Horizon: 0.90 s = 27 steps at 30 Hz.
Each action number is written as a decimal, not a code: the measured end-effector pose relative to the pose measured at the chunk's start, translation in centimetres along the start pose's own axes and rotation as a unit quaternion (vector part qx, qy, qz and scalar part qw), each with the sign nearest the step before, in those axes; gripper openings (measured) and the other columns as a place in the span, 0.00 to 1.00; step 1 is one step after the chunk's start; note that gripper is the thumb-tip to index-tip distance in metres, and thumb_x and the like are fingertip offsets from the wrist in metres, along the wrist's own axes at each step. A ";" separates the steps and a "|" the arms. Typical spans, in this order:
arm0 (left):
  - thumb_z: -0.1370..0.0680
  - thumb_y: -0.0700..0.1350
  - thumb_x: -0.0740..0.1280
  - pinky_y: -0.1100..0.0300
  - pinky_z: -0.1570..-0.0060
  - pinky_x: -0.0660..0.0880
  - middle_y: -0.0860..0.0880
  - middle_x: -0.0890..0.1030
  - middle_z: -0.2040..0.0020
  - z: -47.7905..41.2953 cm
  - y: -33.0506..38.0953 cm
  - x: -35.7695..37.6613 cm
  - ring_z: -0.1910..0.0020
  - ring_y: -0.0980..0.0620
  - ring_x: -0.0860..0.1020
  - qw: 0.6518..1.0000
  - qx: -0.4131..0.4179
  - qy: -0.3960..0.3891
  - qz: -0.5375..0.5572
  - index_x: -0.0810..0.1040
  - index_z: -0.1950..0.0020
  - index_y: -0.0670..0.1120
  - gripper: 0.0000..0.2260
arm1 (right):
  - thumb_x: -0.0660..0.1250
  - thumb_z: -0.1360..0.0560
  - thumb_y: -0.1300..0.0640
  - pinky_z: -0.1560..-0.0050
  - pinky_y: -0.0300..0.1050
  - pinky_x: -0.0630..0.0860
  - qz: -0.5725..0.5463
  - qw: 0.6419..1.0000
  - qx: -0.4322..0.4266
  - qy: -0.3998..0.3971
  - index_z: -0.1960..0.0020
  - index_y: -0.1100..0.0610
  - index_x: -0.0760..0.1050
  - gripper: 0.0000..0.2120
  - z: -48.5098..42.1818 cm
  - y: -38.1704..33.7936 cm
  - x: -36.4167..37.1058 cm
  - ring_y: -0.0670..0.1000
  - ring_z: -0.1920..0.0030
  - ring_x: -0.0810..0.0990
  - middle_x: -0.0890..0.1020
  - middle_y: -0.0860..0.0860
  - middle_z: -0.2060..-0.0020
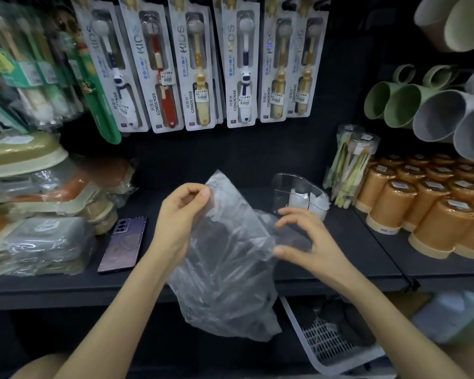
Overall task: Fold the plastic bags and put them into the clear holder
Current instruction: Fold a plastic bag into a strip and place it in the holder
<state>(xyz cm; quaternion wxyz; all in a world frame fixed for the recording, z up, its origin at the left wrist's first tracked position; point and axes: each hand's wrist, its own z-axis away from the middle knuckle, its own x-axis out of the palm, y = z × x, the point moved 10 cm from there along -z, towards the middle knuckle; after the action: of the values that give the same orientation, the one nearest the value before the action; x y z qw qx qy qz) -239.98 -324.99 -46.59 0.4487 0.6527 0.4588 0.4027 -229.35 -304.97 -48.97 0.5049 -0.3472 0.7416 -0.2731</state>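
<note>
Plastic bag hangs centre frame, long axis top to bottom, trailing past the shelf edge. Left hand pinches its top corner; right hand is spread wide at its right edge, gripping nothing. Clear holder sits upper right, just behind the right hand, so that one's nearer. Phone lies left, no obstacle.

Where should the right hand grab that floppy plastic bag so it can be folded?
Probably its right edge near the top, level with the corner the left hand pinches. The plastic bag hangs limp over the shelf front, so two high holds would spread it flat. Come from the right, where the right hand hovers with open fingers beside that edge.
</note>
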 end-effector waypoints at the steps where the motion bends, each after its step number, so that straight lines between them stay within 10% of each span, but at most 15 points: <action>1: 0.21 0.39 0.64 0.69 0.61 0.73 0.56 0.78 0.67 -0.1 -0.2 -0.5 0.65 0.60 0.75 1.000 -0.007 0.013 0.021 0.79 0.56 0.45 0.06 | 0.68 0.39 0.27 0.33 0.44 0.59 0.007 1.000 0.014 -0.027 0.49 0.36 0.74 0.22 0.0 0.9 0.8 0.40 0.31 0.63 0.68 0.30 0.37; 10: 0.19 0.37 0.60 0.69 0.62 0.72 0.54 0.75 0.67 -0.9 -0.7 -6.1 0.67 0.59 0.73 0.992 0.006 0.086 0.089 0.75 0.58 0.45 0.10 | 0.74 0.29 0.60 0.51 0.36 0.73 -0.090 0.994 0.055 -0.037 0.61 0.52 0.80 0.05 -1.4 2.9 4.1 0.42 0.57 0.80 0.83 0.46 0.62; 24: 0.25 0.50 0.70 0.61 0.63 0.74 0.45 0.76 0.65 -4.6 -7.2 -9.9 0.68 0.50 0.74 0.980 -0.140 0.138 0.044 0.77 0.59 0.42 0.11 | 0.75 0.31 0.59 0.54 0.52 0.72 -0.163 0.976 0.143 -0.026 0.58 0.58 0.82 0.04 -6.3 5.3 1.3 0.56 0.60 0.78 0.84 0.59 0.61; 27: 0.22 0.44 0.68 0.65 0.74 0.69 0.49 0.71 0.71 -5.9 -7.4 -9.8 0.75 0.55 0.69 0.979 -0.104 0.164 -0.057 0.73 0.64 0.43 0.12 | 0.75 0.30 0.59 0.66 0.39 0.70 -0.139 0.973 0.178 -0.052 0.59 0.57 0.82 0.03 -8.3 7.5 1.4 0.52 0.64 0.75 0.81 0.58 0.65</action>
<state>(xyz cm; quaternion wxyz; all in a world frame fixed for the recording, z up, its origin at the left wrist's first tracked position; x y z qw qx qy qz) -249.78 -331.84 -53.13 0.4552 0.4998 0.5182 0.5239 -239.25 -301.06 -52.58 0.5539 -0.3651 0.5983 -0.4494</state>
